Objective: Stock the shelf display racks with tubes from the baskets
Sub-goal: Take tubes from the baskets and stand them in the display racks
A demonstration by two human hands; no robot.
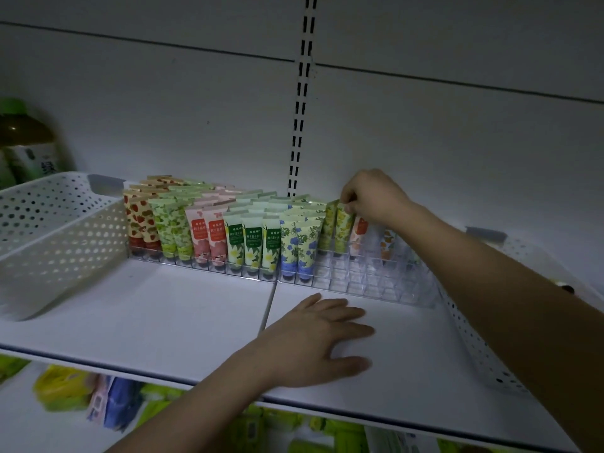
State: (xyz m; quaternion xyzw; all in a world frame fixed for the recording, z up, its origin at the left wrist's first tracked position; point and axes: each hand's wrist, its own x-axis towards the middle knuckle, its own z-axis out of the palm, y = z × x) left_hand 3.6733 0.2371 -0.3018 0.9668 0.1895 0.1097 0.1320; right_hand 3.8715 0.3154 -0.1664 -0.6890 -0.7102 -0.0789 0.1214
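Note:
Two clear display racks stand side by side at the back of the white shelf (163, 322). The left rack (202, 264) is packed with rows of patterned tubes. The right rack (369, 282) holds blue-flower tubes (297, 246) at its left, then a few yellow and orange tubes, with bare slots in front. My right hand (372, 196) pinches the top of a yellow-flower tube (343, 230) that stands in the right rack. My left hand (323, 338) lies flat on the shelf in front of that rack, fingers spread, holding nothing.
A white perforated basket (55, 243) sits at the left end of the shelf. Another perforated basket (474, 341) stands at the right, mostly behind my right forearm. A green bottle (23, 145) stands at the far left. Packaged goods fill the shelf below.

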